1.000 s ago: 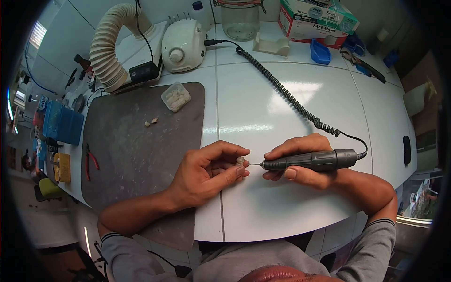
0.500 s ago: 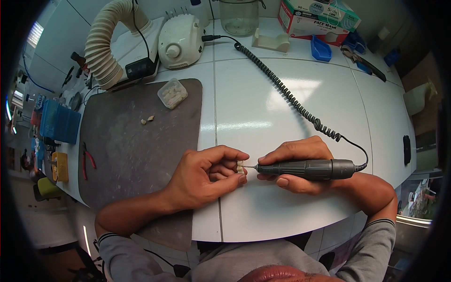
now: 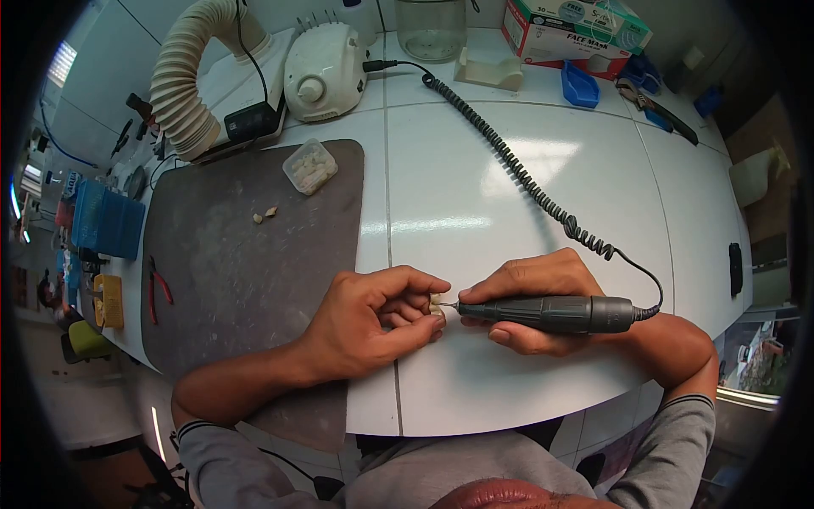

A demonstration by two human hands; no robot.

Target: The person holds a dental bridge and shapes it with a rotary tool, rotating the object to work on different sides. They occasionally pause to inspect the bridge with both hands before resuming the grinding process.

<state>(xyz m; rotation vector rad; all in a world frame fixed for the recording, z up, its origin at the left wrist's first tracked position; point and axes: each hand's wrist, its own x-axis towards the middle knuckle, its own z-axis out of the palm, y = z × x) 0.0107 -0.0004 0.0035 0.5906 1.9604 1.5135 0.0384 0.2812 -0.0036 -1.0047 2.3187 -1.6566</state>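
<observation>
Between the thumb and fingers of my left hand is a small cream-coloured piece; its full shape is partly hidden by the fingers. My right hand grips a black rotary handpiece lying nearly level, its thin metal bit at the cream piece. A coiled black cord runs from the handpiece back to a white control unit.
A dark mat bears a clear tub of cream pieces, two loose pieces and red pliers. Behind stand a ribbed hose, a glass jar, a mask box and a blue tray.
The handpiece and my right hand have shifted slightly left, and the handpiece's rear end sits a little lower. My left hand stays nearly in place on the cream piece.
</observation>
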